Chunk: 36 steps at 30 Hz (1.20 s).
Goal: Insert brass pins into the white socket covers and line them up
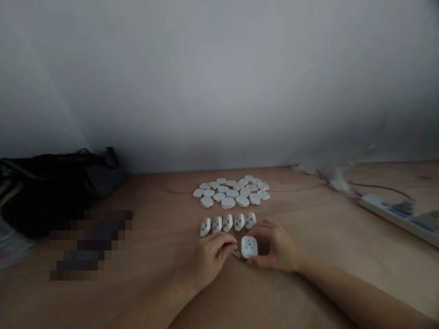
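Note:
My right hand [276, 246] has its thumb and fingers around the edges of a white, rounded-square plastic socket piece [249, 247], whose face with small holes is turned toward me. Left of it, my left hand [216, 253] is closed in a pinch. Small brass-coloured bits [236, 253] show just below its fingertips, and I cannot tell whether they are held or lie on the table. Just beyond my hands stands a row of several white socket pieces [227, 223], tilted up on edge, with metal-looking spots on their faces.
Farther back, a cluster of white plastic pieces [232, 193] lies on the wooden table [154, 283]. A black bag [51, 192] and a blurred-out object [92, 244] are at the left. At the right are a power strip [398, 217] with a cable and clear plastic wrap [338, 176].

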Each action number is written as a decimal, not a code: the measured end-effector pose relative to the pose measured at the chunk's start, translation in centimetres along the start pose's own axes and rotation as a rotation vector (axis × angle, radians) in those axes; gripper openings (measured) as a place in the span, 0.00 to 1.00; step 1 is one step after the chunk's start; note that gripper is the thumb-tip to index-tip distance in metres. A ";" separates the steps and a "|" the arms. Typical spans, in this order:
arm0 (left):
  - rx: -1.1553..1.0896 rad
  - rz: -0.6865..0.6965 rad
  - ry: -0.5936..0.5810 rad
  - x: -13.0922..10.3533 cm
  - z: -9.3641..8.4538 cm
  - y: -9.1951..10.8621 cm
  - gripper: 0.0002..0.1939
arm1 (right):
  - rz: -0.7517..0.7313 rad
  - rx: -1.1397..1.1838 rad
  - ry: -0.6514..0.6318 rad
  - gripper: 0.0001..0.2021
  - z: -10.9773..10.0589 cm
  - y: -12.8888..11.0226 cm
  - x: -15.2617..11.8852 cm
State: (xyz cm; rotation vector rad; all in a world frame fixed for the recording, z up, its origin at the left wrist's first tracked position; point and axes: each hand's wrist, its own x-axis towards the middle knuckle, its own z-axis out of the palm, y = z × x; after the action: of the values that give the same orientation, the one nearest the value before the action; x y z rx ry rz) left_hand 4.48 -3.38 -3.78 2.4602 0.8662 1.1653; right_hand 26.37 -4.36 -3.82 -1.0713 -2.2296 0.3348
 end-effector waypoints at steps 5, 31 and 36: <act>-0.069 0.120 0.025 -0.1 0.0 0.3 0.07 | -0.033 -0.002 0.028 0.19 0.6 -0.1 0.0; -0.079 0.223 0.011 0.3 0.5 0.3 0.04 | -0.111 -0.021 0.077 0.17 0.9 -0.4 -0.1; 0.034 0.182 0.017 0.2 -0.7 -0.3 0.04 | -0.133 -0.037 0.061 0.21 0.6 0.2 -0.3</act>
State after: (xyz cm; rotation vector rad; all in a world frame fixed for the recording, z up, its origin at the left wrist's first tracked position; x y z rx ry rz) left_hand 3.94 -3.00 -3.36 2.6056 0.6835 1.2413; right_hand 26.27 -4.39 -4.50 -0.9334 -2.2469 0.2023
